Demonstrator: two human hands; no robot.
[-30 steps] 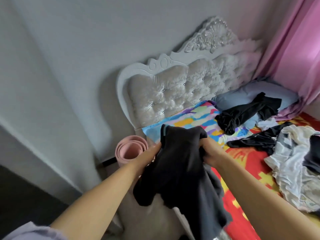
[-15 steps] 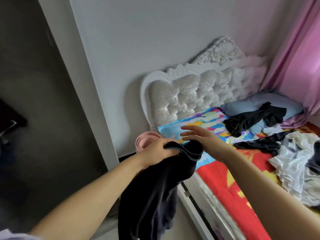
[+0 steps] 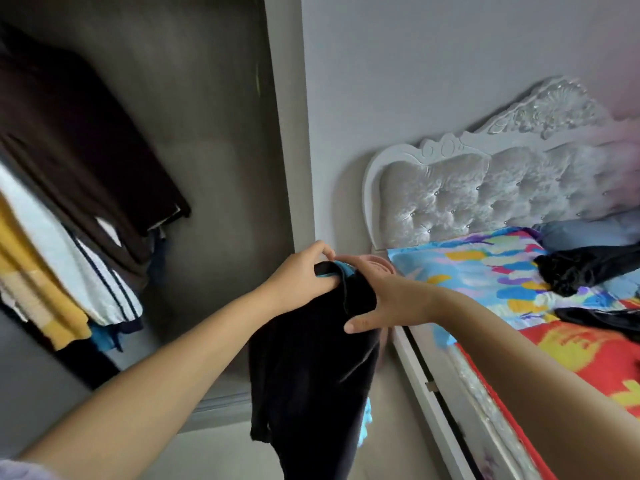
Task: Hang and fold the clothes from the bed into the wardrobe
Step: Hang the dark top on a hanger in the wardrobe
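Observation:
A black garment with a blue inner edge (image 3: 311, 368) hangs down in front of me, between the wardrobe and the bed. My left hand (image 3: 301, 277) grips its top edge, fingers curled round the fabric. My right hand (image 3: 377, 299) lies against the garment's upper right side with fingers stretched out and thumb spread below. The open wardrobe (image 3: 214, 168) is at the left, with brown, white, striped and yellow clothes (image 3: 69, 209) hanging inside. More dark clothes (image 3: 588, 268) lie on the bed (image 3: 571, 344) at the right.
A white wall edge (image 3: 294, 133) separates the wardrobe from the bed. The tufted white headboard (image 3: 485, 188) stands against the wall. A pink rolled mat (image 3: 382, 263) peeks out behind my hands. The bed's white side rail (image 3: 433, 386) runs along the floor at lower right.
My view has swung left from the bed to the wardrobe. The garment moved with my hands toward the wardrobe. My right hand let go earlier and now lies spread against the fabric.

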